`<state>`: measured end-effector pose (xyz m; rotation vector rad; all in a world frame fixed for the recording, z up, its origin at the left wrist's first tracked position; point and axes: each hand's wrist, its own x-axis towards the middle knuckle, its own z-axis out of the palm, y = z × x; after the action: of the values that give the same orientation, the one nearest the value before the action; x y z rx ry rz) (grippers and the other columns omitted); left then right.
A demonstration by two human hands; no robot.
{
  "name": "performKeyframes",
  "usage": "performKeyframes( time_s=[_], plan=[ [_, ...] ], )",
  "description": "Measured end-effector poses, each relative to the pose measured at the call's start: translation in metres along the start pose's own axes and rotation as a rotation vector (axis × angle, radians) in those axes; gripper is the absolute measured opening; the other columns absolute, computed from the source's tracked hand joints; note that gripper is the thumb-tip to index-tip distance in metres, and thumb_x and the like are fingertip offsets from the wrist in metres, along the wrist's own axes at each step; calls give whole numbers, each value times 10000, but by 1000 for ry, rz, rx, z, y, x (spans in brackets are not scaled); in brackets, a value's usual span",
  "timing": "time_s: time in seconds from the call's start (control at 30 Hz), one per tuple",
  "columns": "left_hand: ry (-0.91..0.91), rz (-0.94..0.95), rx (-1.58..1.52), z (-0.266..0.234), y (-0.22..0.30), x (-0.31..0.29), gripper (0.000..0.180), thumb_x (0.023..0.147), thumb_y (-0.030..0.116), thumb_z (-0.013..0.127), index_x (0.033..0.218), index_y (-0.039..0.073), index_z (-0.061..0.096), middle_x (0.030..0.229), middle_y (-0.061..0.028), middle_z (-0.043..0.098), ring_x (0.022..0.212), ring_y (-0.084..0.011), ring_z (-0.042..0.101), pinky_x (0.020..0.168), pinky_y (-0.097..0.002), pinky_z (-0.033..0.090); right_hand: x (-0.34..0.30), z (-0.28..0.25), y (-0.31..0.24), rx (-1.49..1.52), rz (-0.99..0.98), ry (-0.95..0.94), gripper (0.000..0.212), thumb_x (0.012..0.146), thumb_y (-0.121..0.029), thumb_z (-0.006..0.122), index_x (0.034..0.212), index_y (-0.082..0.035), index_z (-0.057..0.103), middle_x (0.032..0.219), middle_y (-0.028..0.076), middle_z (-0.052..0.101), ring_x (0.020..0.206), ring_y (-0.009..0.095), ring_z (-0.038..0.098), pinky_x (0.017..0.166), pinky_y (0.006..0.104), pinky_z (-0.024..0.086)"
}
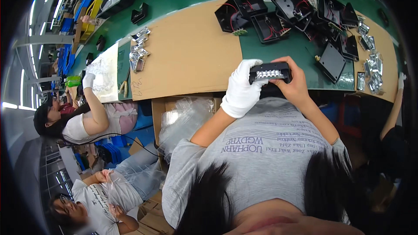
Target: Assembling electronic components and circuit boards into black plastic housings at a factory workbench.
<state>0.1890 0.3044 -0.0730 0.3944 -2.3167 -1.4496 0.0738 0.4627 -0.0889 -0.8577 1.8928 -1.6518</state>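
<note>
Between my two hands, at the table's near edge, is a black plastic housing with a shiny silver reflector piece set in its front. My left hand, in a white glove, grips its left end. The bare right hand is closed round the other end, thumb near the reflector. Beyond them lies a heap of open black housings with red wires and small circuit boards. A flat black cover rests to the right of my hands.
Silver reflector pieces lie in a group on the left of the cardboard sheet and in another at the right. A carton of clear plastic bags stands below the table edge. People work at left and right.
</note>
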Motion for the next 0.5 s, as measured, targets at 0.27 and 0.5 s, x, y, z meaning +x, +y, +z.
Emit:
performKeyframes(
  time_s=[0.27,0.5],
  plan=[
    [279,-105,65,-116,-27,101,399,885,265,773,1145,-3,633,1026,-144,703,828,-191,631,749,-292,533,3,-4,1,-125,-220,85,412,826,-47,768,1217,-43,639,1251,96,657,1073,222,618,898,335,515],
    [516,-199,-349,-240,-226,258,663,903,373,743,1362,-45,510,1210,-189,644,1043,-262,660,880,-351,558,-18,-12,35,-438,-286,212,271,858,33,659,1121,-33,672,1177,96,684,1002,261,646,867,335,520]
  ],
)
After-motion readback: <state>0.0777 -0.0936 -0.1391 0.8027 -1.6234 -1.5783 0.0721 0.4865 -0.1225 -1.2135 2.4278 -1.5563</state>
